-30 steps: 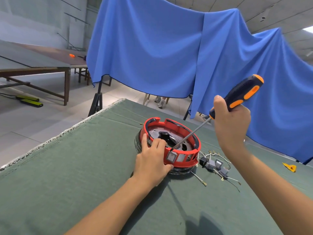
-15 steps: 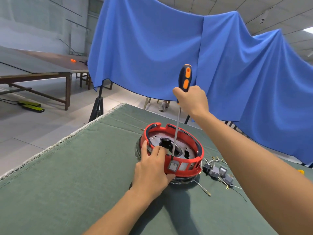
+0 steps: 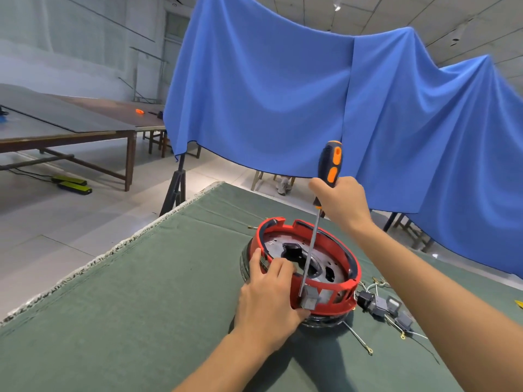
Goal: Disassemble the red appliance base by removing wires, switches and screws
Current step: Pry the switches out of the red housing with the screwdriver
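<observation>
The round red appliance base (image 3: pixel 336 250) lies on the green cloth-covered table (image 3: pixel 141 306), its metal inside facing up. My left hand (image 3: pixel 268 301) presses on its near-left rim and holds it still. A grey switch (image 3: pixel 310 298) sits in the red rim by my left thumb. My right hand (image 3: pixel 341 200) grips a black and orange screwdriver (image 3: pixel 329 162), held almost upright. Its thin shaft runs down to the rim just beside the grey switch.
Several removed grey switches with thin wires (image 3: pixel 382 306) lie on the cloth right of the base. A big blue sheet (image 3: pixel 283 94) hangs behind the table. Brown tables (image 3: pixel 70 128) stand at far left. The cloth's frayed left edge (image 3: pixel 113 250) marks the table's side.
My right hand swung the screwdriver from a slant at the right to nearly upright over the base. Its tip now sits at the near rim by the grey switch. My left hand stayed put.
</observation>
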Demonstrator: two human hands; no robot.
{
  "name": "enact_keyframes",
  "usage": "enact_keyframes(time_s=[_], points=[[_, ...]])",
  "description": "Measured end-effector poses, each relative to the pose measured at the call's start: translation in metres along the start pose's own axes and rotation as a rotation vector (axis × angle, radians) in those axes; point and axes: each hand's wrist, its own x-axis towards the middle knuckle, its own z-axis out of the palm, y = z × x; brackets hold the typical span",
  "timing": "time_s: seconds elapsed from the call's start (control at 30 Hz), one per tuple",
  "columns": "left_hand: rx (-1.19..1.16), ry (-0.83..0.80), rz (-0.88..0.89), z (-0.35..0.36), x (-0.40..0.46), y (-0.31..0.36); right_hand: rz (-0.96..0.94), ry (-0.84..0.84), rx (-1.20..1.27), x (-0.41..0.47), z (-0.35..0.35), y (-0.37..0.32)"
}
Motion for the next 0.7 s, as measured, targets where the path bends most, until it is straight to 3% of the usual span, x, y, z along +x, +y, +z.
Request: enact_keyframes(time_s=[0.27,0.43,0.6,0.7], points=[[0.004,0.018,0.022,0.002,-0.004,0.000,-0.055,0.225,0.090,-0.021,-0.038,-0.007],[0.147,0.004,0.079,0.005,-0.007,0.001,-0.019,0.430,0.232,-0.051,-0.066,0.009],[0.264,0.022,0.097,0.001,-0.013,0.010,0.147,0.665,0.491,-0.086,-0.084,0.042],[0.322,0.180,0.270,-0.003,-0.015,0.019,0.311,0.816,0.659,-0.098,-0.090,0.059]])
